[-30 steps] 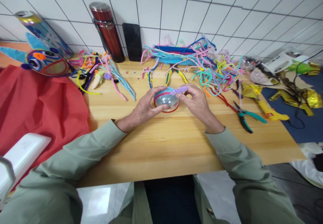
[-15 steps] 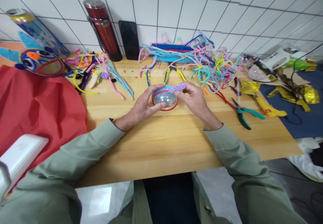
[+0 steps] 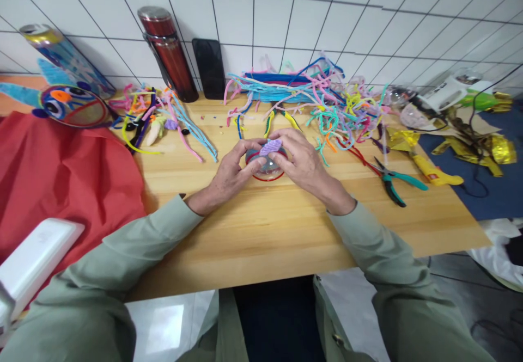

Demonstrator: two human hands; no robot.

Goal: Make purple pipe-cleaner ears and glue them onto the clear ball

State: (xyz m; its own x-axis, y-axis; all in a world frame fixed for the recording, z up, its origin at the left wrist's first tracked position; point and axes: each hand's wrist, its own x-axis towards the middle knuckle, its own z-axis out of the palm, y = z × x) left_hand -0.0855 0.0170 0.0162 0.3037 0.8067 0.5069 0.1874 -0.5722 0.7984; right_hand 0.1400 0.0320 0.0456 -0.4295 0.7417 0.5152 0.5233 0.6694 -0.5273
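Since the earlier picture the purple fuzzy oval piece [image 3: 271, 146] has come from the right edge of the clear plastic half-ball [image 3: 265, 164] to the top of it, and both hands have closed in more tightly around the two. The left hand [image 3: 229, 176] has its grip closed on the left side of the half-ball, with thumb and fingertips against the plastic. The right hand [image 3: 305, 164] covers the right side, and its grip is pinched on the purple piece, pressing it onto the dome. The half-ball rests on the wooden bench [image 3: 265, 231], between the two grips, and a red fuzzy ring [image 3: 267, 177] runs around its lower rim.

As I judge it, the work is partly done. The ring is already on the rim, and the purple piece is placed on top (whether it is fixed there, I cannot tell). What else sits on the dome is hidden by the fingers.

Just beyond the grips lie yellow-handled pliers [image 3: 270, 123], and further beyond them a big tangled pile of coloured pipe cleaners [image 3: 327, 100]. To the right of the right grip, well apart from it, are teal-handled pliers [image 3: 394, 183] and a yellow glue gun [image 3: 435, 174]. Far to the left of the left grip lies a red cloth [image 3: 61, 177].
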